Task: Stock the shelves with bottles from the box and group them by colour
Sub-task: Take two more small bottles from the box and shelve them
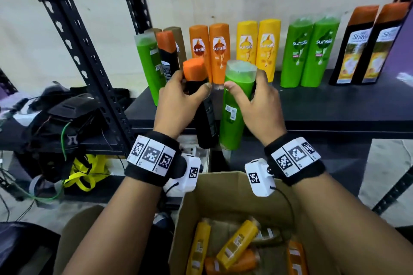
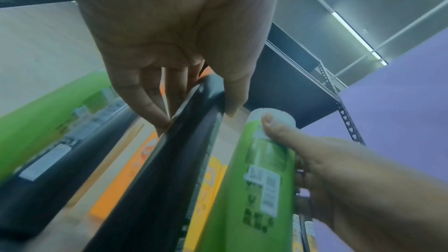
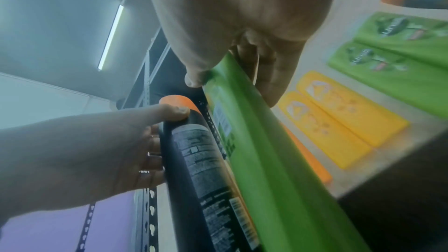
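above the open cardboard box (image 1: 223,198), in front of the dark shelf (image 1: 324,105), both hands are holding bottles upright and side by side. left hand (image 1: 178,100) is wrapping fingers and thumb around the upper body of a black bottle (image 1: 206,123) with a matte orange cap, printed label text facing the person; in the left wrist view the fingers (image 2: 145,101) are curling over its glossy dark edge. right hand (image 1: 257,100) is gripping a green bottle (image 1: 232,118) just under its translucent pale cap, thumb on the near face, fingers behind; a white barcode sticker is showing on the smooth plastic. the two bottles are sitting close together, lower ends hanging below the shelf edge; whether they are touching cannot be told. along the shelf back, flat-sided plastic bottles are standing in pairs: orange pair (image 1: 210,51), yellow pair (image 1: 259,47), green pair (image 1: 310,51), black pair with orange caps (image 1: 366,47). at the left, a green bottle, a black one and two brownish ones are standing bunched (image 1: 161,56). inside the box, yellow bottles (image 1: 237,243) and orange ones are lying loose on corrugated brown card.
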A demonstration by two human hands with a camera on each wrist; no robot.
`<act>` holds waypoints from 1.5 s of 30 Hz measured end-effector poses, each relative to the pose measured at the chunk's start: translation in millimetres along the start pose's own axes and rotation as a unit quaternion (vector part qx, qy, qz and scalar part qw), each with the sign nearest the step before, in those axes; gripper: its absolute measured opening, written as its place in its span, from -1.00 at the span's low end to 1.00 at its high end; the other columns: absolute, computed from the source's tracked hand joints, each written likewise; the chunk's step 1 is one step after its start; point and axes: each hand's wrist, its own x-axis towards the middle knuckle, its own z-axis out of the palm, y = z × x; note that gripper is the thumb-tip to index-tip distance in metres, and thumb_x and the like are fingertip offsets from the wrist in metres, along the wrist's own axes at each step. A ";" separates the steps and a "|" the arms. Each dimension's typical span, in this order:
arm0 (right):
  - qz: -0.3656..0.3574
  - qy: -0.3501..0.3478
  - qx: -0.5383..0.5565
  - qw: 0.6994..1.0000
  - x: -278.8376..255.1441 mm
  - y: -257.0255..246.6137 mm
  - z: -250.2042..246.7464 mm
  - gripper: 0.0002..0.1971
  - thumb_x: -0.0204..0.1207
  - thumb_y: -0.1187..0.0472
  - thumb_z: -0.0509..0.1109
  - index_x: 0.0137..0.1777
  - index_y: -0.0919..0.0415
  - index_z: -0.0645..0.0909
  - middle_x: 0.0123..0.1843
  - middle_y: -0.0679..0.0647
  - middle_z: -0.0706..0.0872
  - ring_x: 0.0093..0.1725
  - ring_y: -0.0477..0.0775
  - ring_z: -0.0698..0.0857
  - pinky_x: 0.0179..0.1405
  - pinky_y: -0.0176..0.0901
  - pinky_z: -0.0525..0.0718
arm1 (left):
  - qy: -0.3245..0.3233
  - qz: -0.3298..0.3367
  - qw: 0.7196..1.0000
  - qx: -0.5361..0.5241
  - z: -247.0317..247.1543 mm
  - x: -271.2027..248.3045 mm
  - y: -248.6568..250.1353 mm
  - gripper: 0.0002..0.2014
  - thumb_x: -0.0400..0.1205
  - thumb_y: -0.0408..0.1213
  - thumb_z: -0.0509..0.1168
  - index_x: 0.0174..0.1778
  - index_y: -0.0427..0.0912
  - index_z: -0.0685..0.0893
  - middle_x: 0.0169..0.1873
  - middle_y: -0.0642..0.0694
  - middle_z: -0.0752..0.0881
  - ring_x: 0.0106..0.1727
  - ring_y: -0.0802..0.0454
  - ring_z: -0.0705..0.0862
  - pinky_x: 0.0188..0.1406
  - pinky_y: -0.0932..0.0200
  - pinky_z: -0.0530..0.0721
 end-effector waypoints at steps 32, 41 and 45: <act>0.040 -0.098 -0.008 0.994 -6.3 53.4 51.8 -0.37 0.68 0.06 0.35 0.68 0.18 0.22 0.51 0.19 0.55 0.36 0.24 0.62 0.19 -0.04 0.59 | 0.010 -0.041 0.999 -0.015 64.3 0.9 -57.6 -0.44 0.66 -0.02 0.43 0.52 -0.14 0.47 0.27 -0.16 0.76 0.32 -0.20 0.69 0.27 -0.11 0.66; 0.082 -0.136 -0.018 0.987 20.7 58.3 71.8 -0.45 0.70 0.07 0.36 0.59 0.18 0.25 0.47 0.25 0.58 0.32 0.36 0.64 0.10 0.06 0.59 | 0.016 -0.044 0.999 -0.025 72.5 16.9 -63.2 -0.46 0.68 -0.07 0.42 0.53 -0.18 0.45 0.27 -0.21 0.76 0.31 -0.24 0.69 0.25 -0.02 0.64; 0.123 -0.153 -0.039 0.980 39.5 56.6 84.1 -0.53 0.69 0.08 0.37 0.46 0.25 0.30 0.35 0.35 0.65 0.24 0.44 0.67 0.08 0.17 0.65 | 0.018 -0.051 0.998 -0.029 79.2 25.0 -67.6 -0.42 0.69 -0.06 0.41 0.55 -0.22 0.43 0.28 -0.27 0.75 0.33 -0.28 0.67 0.27 -0.07 0.65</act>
